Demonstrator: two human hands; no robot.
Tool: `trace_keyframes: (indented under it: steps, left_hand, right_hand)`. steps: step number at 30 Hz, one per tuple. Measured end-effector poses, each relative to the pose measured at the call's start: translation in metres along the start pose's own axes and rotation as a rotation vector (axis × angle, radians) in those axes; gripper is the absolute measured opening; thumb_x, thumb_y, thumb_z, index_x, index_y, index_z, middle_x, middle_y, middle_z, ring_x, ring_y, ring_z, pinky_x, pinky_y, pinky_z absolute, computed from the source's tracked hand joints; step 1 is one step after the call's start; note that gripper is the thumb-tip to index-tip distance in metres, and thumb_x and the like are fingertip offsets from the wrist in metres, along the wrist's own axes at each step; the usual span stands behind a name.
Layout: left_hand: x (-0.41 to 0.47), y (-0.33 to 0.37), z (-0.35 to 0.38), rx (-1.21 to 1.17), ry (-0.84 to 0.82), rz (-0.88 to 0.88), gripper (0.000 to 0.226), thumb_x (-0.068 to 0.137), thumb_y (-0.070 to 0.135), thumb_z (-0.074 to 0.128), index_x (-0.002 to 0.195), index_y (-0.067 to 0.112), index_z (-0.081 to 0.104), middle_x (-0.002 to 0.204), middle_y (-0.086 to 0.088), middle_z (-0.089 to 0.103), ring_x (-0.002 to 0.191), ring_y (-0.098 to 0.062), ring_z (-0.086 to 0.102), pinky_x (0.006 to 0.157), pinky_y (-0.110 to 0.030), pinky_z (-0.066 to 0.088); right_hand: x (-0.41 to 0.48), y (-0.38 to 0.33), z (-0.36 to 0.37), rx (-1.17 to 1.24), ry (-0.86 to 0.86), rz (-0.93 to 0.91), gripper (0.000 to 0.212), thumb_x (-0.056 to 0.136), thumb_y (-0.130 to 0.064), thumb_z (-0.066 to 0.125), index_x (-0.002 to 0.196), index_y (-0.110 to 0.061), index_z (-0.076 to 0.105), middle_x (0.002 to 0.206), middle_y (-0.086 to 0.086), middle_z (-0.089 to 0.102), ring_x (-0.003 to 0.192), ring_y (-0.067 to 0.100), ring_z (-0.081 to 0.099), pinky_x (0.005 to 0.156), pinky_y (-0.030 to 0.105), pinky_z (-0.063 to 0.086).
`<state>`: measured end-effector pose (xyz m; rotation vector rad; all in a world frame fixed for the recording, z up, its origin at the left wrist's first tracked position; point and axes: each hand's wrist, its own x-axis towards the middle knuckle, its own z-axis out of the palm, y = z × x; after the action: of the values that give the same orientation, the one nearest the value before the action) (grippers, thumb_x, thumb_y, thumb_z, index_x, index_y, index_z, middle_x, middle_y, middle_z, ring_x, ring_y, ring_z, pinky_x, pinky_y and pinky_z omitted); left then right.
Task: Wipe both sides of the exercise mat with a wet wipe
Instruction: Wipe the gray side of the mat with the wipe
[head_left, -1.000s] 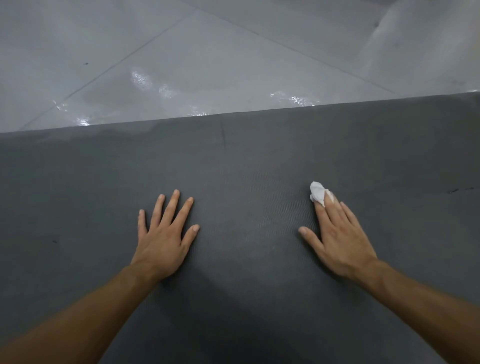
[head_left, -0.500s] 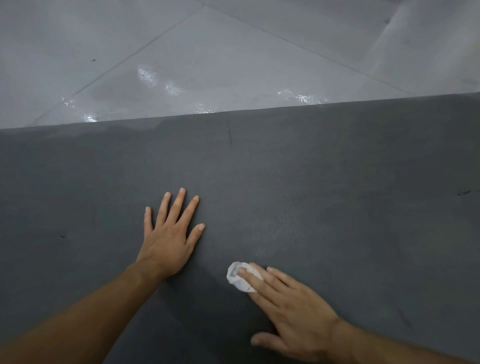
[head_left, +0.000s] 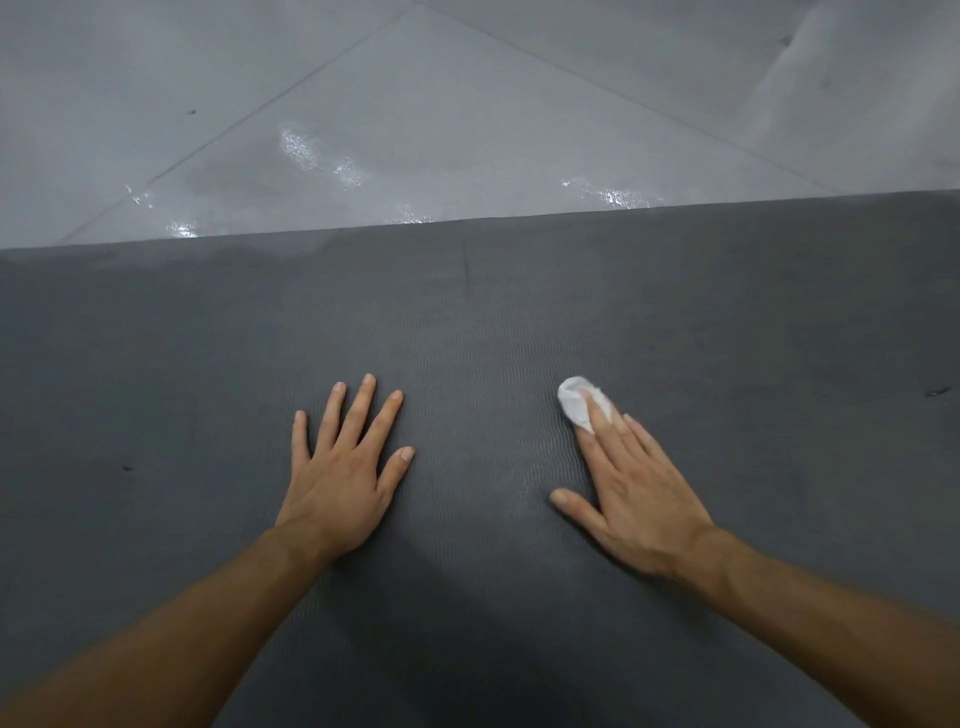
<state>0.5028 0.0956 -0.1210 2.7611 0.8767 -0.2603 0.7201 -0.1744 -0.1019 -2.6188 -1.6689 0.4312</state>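
Mid-wipe, top side: right hand straight fingers press wet wipe onto mat; left hand splayed flat, bracing. Next likely another stroke; underside pending.

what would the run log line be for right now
step: wipe mat | left hand: flat on mat | right hand: flat, pressing wipe on mat | floor: wet patches past mat edge

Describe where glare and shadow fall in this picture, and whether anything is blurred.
Head view: white glare spots on the floor beyond the mat; a soft shadow on the mat's near middle; left hand, right hand and wipe look sharp.
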Motion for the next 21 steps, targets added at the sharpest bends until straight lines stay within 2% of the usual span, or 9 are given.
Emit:
trace_keyframes:
  steps: [6, 10, 12, 16, 21]
  left_hand:
    - [0.000, 0.000, -0.001, 0.006, 0.003, -0.007, 0.073, 0.096, 0.072, 0.001, 0.162, 0.044, -0.005, 0.171, 0.014, -0.018, 0.156, -0.013, -0.024, 0.126, -0.054, -0.011]
    - [-0.006, -0.005, -0.002, -0.001, 0.013, 0.011, 0.073, 0.096, 0.073, 0.000, 0.163, 0.044, -0.004, 0.171, 0.013, -0.016, 0.156, -0.012, -0.022, 0.127, -0.051, -0.008]
    - [-0.011, -0.008, -0.002, 0.008, 0.013, 0.003, 0.073, 0.095, 0.073, -0.002, 0.162, 0.044, -0.007, 0.171, 0.014, -0.018, 0.155, -0.011, -0.024, 0.127, -0.050, -0.009]
    - [-0.021, -0.014, -0.001, 0.014, 0.015, -0.019, 0.070, 0.096, 0.074, -0.001, 0.160, 0.047, -0.011, 0.169, 0.016, -0.024, 0.154, -0.010, -0.026, 0.127, -0.051, -0.010]
    - [-0.030, -0.021, 0.000, 0.005, 0.027, -0.043, 0.070, 0.098, 0.074, 0.002, 0.161, 0.045, -0.009, 0.170, 0.014, -0.022, 0.155, -0.010, -0.024, 0.127, -0.052, -0.008]
  right_hand:
    - [-0.023, -0.052, 0.012, 0.007, -0.049, -0.317, 0.100, 0.099, -0.080, 0.030, 0.166, -0.010, 0.007, 0.175, 0.005, -0.003, 0.161, 0.020, -0.004, 0.128, 0.041, 0.011]
    - [-0.033, -0.070, 0.021, -0.041, -0.080, -0.483, 0.096, 0.100, -0.079, 0.027, 0.165, -0.009, 0.020, 0.175, 0.005, 0.001, 0.161, 0.021, 0.000, 0.126, 0.038, 0.007]
    - [-0.024, -0.062, 0.020, -0.059, -0.079, -0.501, 0.094, 0.101, -0.078, 0.026, 0.166, -0.010, 0.018, 0.175, 0.004, 0.001, 0.161, 0.019, 0.002, 0.128, 0.038, 0.006]
    - [0.017, -0.029, 0.004, -0.039, -0.031, -0.358, 0.091, 0.102, -0.075, 0.023, 0.167, -0.015, 0.000, 0.175, 0.002, -0.003, 0.161, 0.014, -0.006, 0.130, 0.039, 0.006]
    - [0.068, 0.005, -0.012, -0.051, 0.023, -0.038, 0.091, 0.101, -0.076, 0.005, 0.167, -0.013, 0.000, 0.174, 0.001, -0.014, 0.159, 0.012, -0.014, 0.131, 0.040, 0.004]
